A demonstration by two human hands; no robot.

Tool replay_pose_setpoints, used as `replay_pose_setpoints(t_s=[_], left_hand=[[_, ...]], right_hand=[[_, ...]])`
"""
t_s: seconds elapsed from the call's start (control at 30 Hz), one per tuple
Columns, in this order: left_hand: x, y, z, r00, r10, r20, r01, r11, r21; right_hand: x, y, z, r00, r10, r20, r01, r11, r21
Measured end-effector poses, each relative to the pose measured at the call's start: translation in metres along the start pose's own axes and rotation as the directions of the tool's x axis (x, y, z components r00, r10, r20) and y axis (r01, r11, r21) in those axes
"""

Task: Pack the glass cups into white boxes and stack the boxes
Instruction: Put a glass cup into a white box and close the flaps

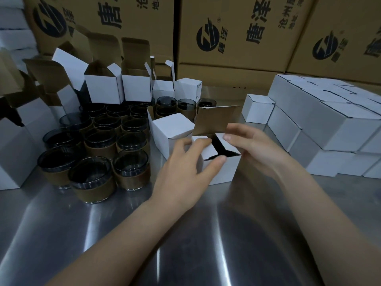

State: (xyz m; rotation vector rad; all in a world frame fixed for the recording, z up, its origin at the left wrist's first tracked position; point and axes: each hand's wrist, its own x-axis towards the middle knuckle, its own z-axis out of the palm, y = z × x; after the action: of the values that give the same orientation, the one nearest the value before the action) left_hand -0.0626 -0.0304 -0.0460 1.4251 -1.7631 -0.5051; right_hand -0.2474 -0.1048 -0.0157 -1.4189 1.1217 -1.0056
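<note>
A small white box [223,171] stands on the steel table in front of me, its brown-lined lid [216,120] up and its side flaps partly folded over a dark opening. My left hand [185,164] grips the box's left side, thumb on the front top edge. My right hand [253,145] pinches the right flap near the lid. Several dark glass cups with brown sleeves [92,174] crowd the table to the left. Another white box [171,131] lies just behind the left hand.
Open empty white boxes [103,89] stand behind the cups and along the left edge. Closed white boxes [329,124] are stacked in rows at the right. Large brown cartons [237,38] wall off the back. Bare steel table [144,234] lies near me.
</note>
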Motion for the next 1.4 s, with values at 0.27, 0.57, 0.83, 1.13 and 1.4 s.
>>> replay_pose_setpoints(t_s=[0.27, 0.57, 0.83, 1.13, 1.4], left_hand=[[0.011, 0.002, 0.001, 0.991, -0.018, -0.136, -0.016, 0.969, -0.246], [0.013, 0.002, -0.003, 0.996, 0.063, -0.057, -0.082, 0.894, -0.441], [0.014, 0.001, -0.004, 0.997, 0.036, -0.066, -0.060, 0.916, -0.397], [0.012, 0.002, -0.009, 0.995, 0.097, -0.002, -0.092, 0.932, -0.349], [0.012, 0.000, -0.009, 0.989, 0.142, -0.036, -0.146, 0.950, -0.277]], right_hand=[[0.003, 0.002, 0.003, 0.998, -0.044, -0.034, 0.043, 0.998, -0.048], [-0.004, -0.004, 0.003, 0.992, -0.110, 0.056, 0.116, 0.987, -0.107], [-0.005, -0.009, -0.009, 0.989, 0.029, 0.144, -0.018, 0.997, -0.080], [-0.015, -0.013, -0.009, 0.974, -0.098, 0.205, 0.150, 0.956, -0.253], [-0.016, -0.010, -0.011, 0.943, -0.138, 0.303, 0.232, 0.926, -0.299]])
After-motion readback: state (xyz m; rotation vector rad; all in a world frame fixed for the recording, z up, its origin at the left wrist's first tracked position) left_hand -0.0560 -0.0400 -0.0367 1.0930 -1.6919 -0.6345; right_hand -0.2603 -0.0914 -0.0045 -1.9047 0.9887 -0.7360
